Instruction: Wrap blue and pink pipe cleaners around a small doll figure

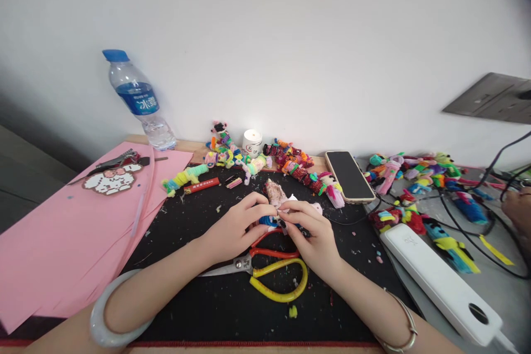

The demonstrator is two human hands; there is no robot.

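At the centre of the black mat [232,298] on the counter [194,149], we see the left hand [234,229] and the right hand [313,235] meeting over a small pipe-cleaner figure [274,215]. The fingers of both hands are pinched around it: the left thumb and forefinger grasp its blue lower part, the right fingertips [286,211] grip just beside them, and a pinkish, speckled end of the figure stands up between the two hands. How the figure is built underneath we cannot tell, since the fingers cover most of it.

Just below the hands lie scissors [269,271] with one orange and one yellow handle loop, blades pointing left, flat on the mat and partly under the wrists. A pale bangle [103,321] circles the left forearm and a thin silver bracelet [404,323] the right.

Behind the hands, a row of finished figures [290,163] in mixed colours runs along the wall, with a small white candle jar [251,142] among them and a phone [349,175] lying face up. A water bottle [139,102] with a blue cap stands at the back left, beside pink paper sheets [62,232]. To the right we see a white power strip [440,282], black cables [477,215] and a second heap of figures [415,168]
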